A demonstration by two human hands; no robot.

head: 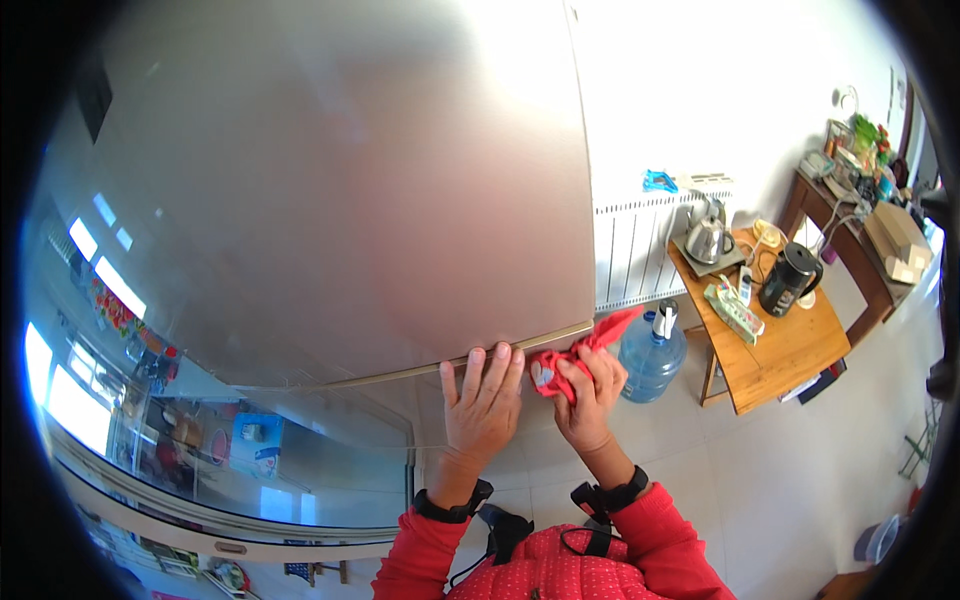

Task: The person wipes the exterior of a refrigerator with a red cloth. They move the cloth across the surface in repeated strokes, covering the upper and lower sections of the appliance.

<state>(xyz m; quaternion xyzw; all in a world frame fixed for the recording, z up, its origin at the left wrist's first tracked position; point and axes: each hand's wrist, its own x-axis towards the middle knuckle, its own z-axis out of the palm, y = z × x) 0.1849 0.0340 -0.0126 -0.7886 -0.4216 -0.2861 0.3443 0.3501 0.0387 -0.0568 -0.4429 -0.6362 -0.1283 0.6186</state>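
Observation:
A large glossy panel, apparently a refrigerator door (405, 202), fills the upper left and middle, with a pale trim strip (390, 370) along its lower edge. My left hand (484, 409) lies with fingers spread, its fingertips on that strip; it holds nothing. Just right of it, my right hand (589, 394) grips a bunched red cloth (553, 373) near the panel's lower right corner. One end of the cloth sticks out up and to the right. Both wrists wear black bands.
A blue water jug (654, 364) stands on the tiled floor right of my right hand. Beyond are a white radiator (637, 251), a wooden table (787, 360) with a steel kettle (707, 240) and a black kettle (787, 281), and a cluttered desk (847, 232). A glass sliding door (337, 487) is lower left.

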